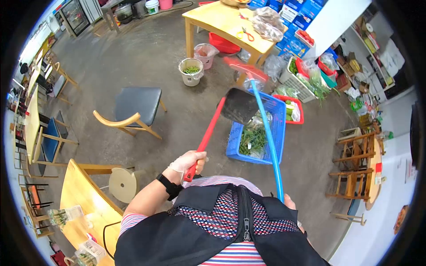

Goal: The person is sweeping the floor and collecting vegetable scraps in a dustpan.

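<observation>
My left hand [191,163], in a thin pale glove with a black band at the wrist, is closed round the red handle of a dustpan [240,106]. The dustpan's black pan hangs above the floor, in front of a blue crate. Mostly hidden by the black vest, my right hand [289,203] is at the lower end of a blue pole. That pole belongs to a broom [266,128], whose red head is raised near the table leg and smeared by motion. The pole crosses in front of the blue crate [235,148] of leafy greens.
A dark-seated chair [138,104] stands left of the crate. Ahead are a bucket of green beans [191,73], a wooden table [213,17] with scissors, a red basin [224,44] and a white vegetable basket [301,91]. A wooden table [80,195] flanks me at lower left.
</observation>
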### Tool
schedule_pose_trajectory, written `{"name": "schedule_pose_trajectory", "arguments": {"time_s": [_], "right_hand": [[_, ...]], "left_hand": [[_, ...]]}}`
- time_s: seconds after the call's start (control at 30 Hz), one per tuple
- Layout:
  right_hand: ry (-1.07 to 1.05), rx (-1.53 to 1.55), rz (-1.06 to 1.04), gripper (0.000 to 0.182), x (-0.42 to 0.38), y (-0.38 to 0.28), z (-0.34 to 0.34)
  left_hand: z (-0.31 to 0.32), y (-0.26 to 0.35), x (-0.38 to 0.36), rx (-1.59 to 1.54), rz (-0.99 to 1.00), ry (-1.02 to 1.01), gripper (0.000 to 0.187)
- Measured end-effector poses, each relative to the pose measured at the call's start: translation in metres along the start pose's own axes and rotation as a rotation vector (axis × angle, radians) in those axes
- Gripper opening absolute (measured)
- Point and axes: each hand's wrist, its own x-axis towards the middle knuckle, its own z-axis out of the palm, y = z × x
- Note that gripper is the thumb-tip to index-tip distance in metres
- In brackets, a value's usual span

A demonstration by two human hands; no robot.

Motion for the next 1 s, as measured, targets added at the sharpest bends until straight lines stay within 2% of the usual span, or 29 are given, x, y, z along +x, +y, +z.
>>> {"name": "schedule_pose_trajectory", "arguments": {"time_s": [0.07,0.1,0.13,0.17,0.23,0.27,0.3,0.33,0.4,0.47,0.53,0.57,0.67,0.73,0.77,0.8,0.87,0.9,0.93,0.97,1.0], "right_hand": [[0.011,-0.526,-0.309,0.018,-0.005,-0.039,0.041],[0.009,-0.527,-0.316,0.018,-0.004,-0.06,0.061],[-0.003,-0.707,-0.385,0.019,-0.003,-0.082,0.08],[-0.015,-0.889,-0.453,0.021,0.001,-0.099,0.096],[-0.059,-0.92,-0.499,0.022,0.021,-0.11,0.116],[-0.099,-0.943,-0.548,0.023,0.03,-0.118,0.127],[-0.143,-0.967,-0.452,0.024,0.038,-0.13,0.135],[-0.142,-0.968,-0.451,0.024,0.048,-0.139,0.145],[-0.277,-0.932,-0.352,0.026,0.074,-0.151,0.162],[-0.342,-0.965,-0.286,0.027,0.106,-0.16,0.181],[-0.49,-0.708,-0.132,0.025,0.143,-0.162,0.196],[-0.565,-0.693,-0.034,0.022,0.152,-0.177,0.21],[-0.622,-0.572,0.014,0.02,0.209,-0.192,0.242],[-0.689,-0.552,-0.053,0.019,0.247,-0.213,0.269],[-0.743,-0.534,-0.109,0.018,0.264,-0.232,0.282],[-0.713,-0.478,-0.041,0.015,0.277,-0.249,0.294],[-0.871,-0.501,-0.037,0.012,0.318,-0.278,0.318],[-0.881,-0.497,-0.029,0.012,0.333,-0.292,0.328],[-0.937,-0.408,0.076,0.011,0.345,-0.31,0.342],[-0.988,-0.313,0.193,0.01,0.356,-0.325,0.355],[-0.983,-0.239,0.263,0.007,0.37,-0.331,0.367]], "left_hand": [[-0.031,0.018,-0.007,-0.58,-0.193,-0.137,0.02],[-0.042,0.023,-0.007,-0.65,-0.16,-0.167,0.019],[-0.053,0.028,-0.005,-0.654,-0.155,-0.169,0.019],[-0.062,0.032,-0.002,-0.785,-0.174,-0.172,0.018],[-0.078,0.039,0.008,-0.991,-0.208,-0.189,0.016],[-0.086,0.043,0.016,-0.993,-0.208,-0.189,0.016],[-0.093,0.048,0.025,-0.99,-0.208,-0.178,0.014],[-0.102,0.052,0.035,-0.986,-0.209,-0.167,0.013],[-0.122,0.061,0.059,-0.962,-0.196,-0.17,0.01],[-0.144,0.07,0.088,-0.97,-0.266,-0.175,0.008],[-0.164,0.078,0.115,-0.985,-0.247,-0.218,0.007],[-0.171,0.087,0.128,-0.999,-0.24,-0.19,0.007],[-0.195,0.129,0.163,-0.988,-0.216,-0.177,0.007],[-0.206,0.164,0.186,-0.955,-0.186,-0.07,0.008],[-0.208,0.182,0.192,-0.831,-0.151,0.03,0.009],[-0.212,0.205,0.2,-0.706,-0.114,0.127,0.01],[-0.222,0.238,0.215,-0.641,-0.033,0.252,0.011],[-0.227,0.26,0.222,-0.665,-0.037,0.335,0.01],[-0.233,0.284,0.227,-0.682,-0.033,0.416,0.01],[-0.249,0.302,0.234,-0.666,-0.025,0.31,0.01],[-0.262,0.317,0.243,-0.673,-0.04,0.39,0.011]]}}
